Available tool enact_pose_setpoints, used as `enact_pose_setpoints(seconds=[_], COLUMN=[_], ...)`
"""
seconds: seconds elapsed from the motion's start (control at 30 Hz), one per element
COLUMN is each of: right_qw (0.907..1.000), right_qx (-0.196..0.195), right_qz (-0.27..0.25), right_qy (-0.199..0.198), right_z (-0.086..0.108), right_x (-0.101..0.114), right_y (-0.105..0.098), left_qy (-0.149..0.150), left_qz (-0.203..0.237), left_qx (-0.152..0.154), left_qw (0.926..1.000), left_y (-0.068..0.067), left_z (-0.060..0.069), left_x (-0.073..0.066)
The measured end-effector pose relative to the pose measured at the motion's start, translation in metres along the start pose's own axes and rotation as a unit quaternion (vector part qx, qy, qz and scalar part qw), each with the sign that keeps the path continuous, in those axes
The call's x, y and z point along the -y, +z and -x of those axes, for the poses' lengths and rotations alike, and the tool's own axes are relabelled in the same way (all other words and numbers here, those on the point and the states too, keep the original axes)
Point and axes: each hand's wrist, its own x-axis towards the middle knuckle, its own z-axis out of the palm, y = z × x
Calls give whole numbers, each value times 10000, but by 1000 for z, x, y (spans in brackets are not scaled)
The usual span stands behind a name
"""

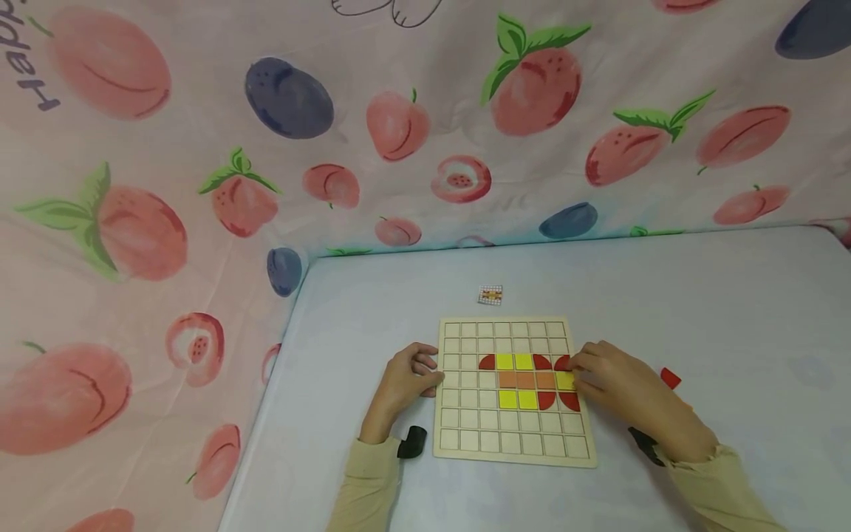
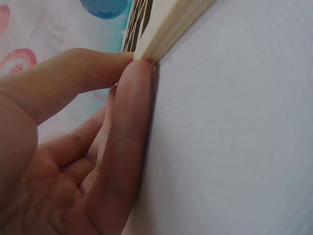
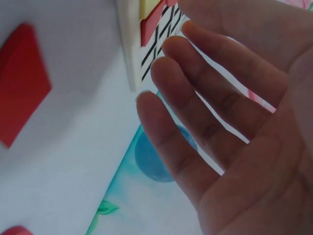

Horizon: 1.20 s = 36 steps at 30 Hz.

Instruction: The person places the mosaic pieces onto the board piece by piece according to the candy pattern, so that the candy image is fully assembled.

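Observation:
A square wooden grid board lies on the table. In its cells sit yellow squares, a row of orange squares and red rounded pieces. At the board's left edge, my left hand pinches the rim between thumb and index finger; the left wrist view shows this hand close up. My right hand is over the right edge, its fingertips by a yellow square and red pieces. Its fingers look fairly straight in the right wrist view; the thumb and index tips are partly cut off there.
Beyond the board lies a small printed pattern card. A loose red piece rests right of my right hand, and a bit of orange shows behind that wrist. Fruit-printed cloth hangs at the back and left of the table.

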Motion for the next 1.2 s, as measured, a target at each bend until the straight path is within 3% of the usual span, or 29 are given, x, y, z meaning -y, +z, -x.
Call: enact_pose_setpoints(seconds=[0.3, 0.7, 1.2], right_qw=[10000, 9933, 9913], right_qx=[76, 786, 997], right_qz=[28, -197, -313], right_qy=[11, 818, 799], right_z=[12, 20, 26], right_x=[-14, -21, -29], right_y=[0, -4, 0], left_qy=[12, 15, 44], left_qz=[13, -9, -58], left_qx=[-15, -30, -48], left_qw=[10000, 10000, 10000], left_y=[0, 1, 1], left_z=[0, -1, -1], left_x=[0, 1, 1])
